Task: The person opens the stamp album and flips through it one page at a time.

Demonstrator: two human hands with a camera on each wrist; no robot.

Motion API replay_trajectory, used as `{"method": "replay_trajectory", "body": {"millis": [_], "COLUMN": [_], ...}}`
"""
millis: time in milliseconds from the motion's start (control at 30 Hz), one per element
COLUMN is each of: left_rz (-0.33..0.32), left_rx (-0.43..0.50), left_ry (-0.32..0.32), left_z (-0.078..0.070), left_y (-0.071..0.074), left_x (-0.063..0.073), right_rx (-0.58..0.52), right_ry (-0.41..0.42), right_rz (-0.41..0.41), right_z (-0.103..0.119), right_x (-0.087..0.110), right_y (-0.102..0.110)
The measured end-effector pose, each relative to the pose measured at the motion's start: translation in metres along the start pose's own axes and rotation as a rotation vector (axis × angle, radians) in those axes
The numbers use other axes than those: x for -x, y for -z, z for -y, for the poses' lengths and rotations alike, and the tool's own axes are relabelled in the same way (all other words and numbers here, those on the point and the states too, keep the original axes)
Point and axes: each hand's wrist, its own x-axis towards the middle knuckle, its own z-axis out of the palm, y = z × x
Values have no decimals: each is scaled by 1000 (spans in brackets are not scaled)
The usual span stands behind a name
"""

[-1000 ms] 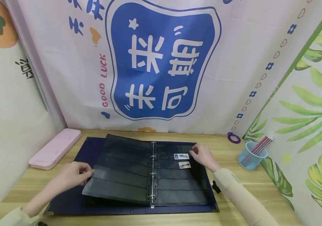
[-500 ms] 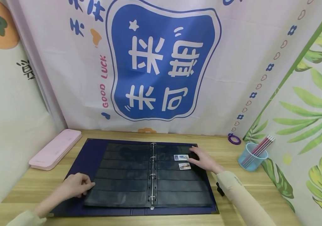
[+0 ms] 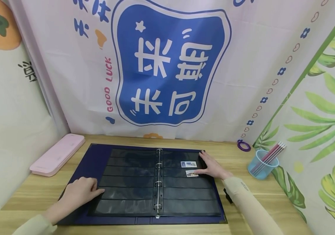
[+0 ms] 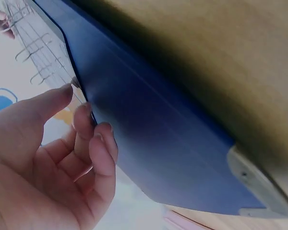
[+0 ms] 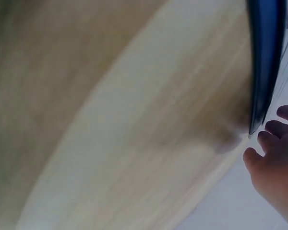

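Note:
A dark blue ring-binder stamp album lies open on the table, with black pocket pages on both sides of its metal rings. My left hand is at the left page's outer edge, thumb reaching over the page and other fingers loosely bent, as the left wrist view shows. Two stamps, an upper one and a lower one, sit in the right page. Over that page's upper right edge rests my right hand, fingers spread, its thumb tip overlapping the lower stamp.
A pink pencil case lies at the back left. On the right stand a blue mesh cup holding several pencils and, behind it, a purple ring. A printed cloth hangs behind the wooden table.
The left page, earlier raised by my left hand, has come down flat. My left hand has loosened and shifted slightly right; my right thumb has moved down to the lower stamp.

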Motion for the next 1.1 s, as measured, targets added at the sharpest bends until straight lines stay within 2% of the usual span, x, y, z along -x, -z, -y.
{"method": "replay_trajectory", "body": {"millis": [233,300,400,467,533,633,733,867,1100], "left_rz": [-163,-220,-241,-191,-107,-7,58,103,104], "left_rx": [-79,-110,-150,-151,-135,-91,-58,-63,-97], "left_ry": [-115,-189,-328,-396,-417,-393,-363,-351,-375], "left_z": [-8,-10,-10,-10,-10,-11,-11,-11,-10], "left_y": [-6,-8,-13,-15,-18,-21,-24,-26,-27], "left_x": [-9,-14,-20,-22,-22,-23,-23,-23,-22], "right_rx": [49,53,63,68,68,55,52,61,40], "right_ry": [30,34,30,30,24,19,8,7,1], "right_rz": [39,45,59,66,75,83,93,100,105], "right_z": [2,2,0,0,0,0,1,1,2], "right_x": [0,0,-1,-1,-2,-2,-2,-2,-1], "right_y": [3,3,3,3,3,3,3,3,4]}}
